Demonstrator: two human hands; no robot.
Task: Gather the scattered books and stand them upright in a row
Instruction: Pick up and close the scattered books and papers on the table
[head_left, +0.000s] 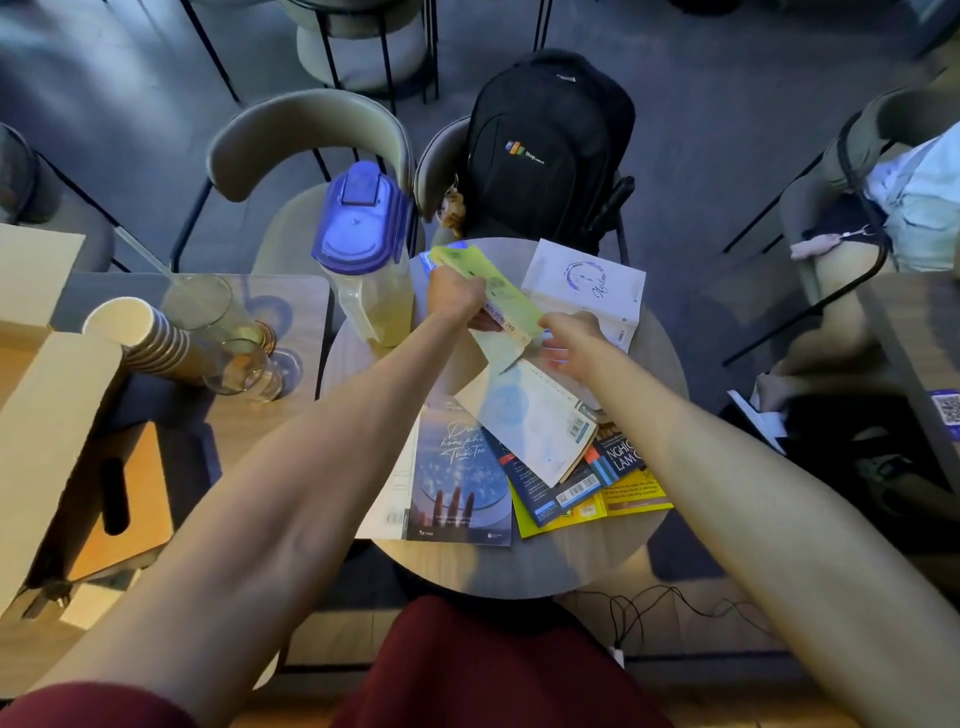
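Books lie scattered on a small round table (545, 566). My left hand (454, 293) grips a green-covered book (488, 291), lifted and tilted above the table's far side. My right hand (569, 338) touches that same book's lower right end. A white book with a blue circle drawing (587, 286) lies at the far right. A pale book (530, 421) rests on top of a dark blue book (540, 488) and a yellow book (623, 493). A blue-grey book (462, 478) lies open-faced near the front left.
A clear pitcher with a blue lid (363, 254) stands at the table's left edge. Stacked paper cups (150, 338) and glasses (228, 332) sit on the left table beside a cardboard box (47, 426). A black backpack (545, 150) fills the chair behind.
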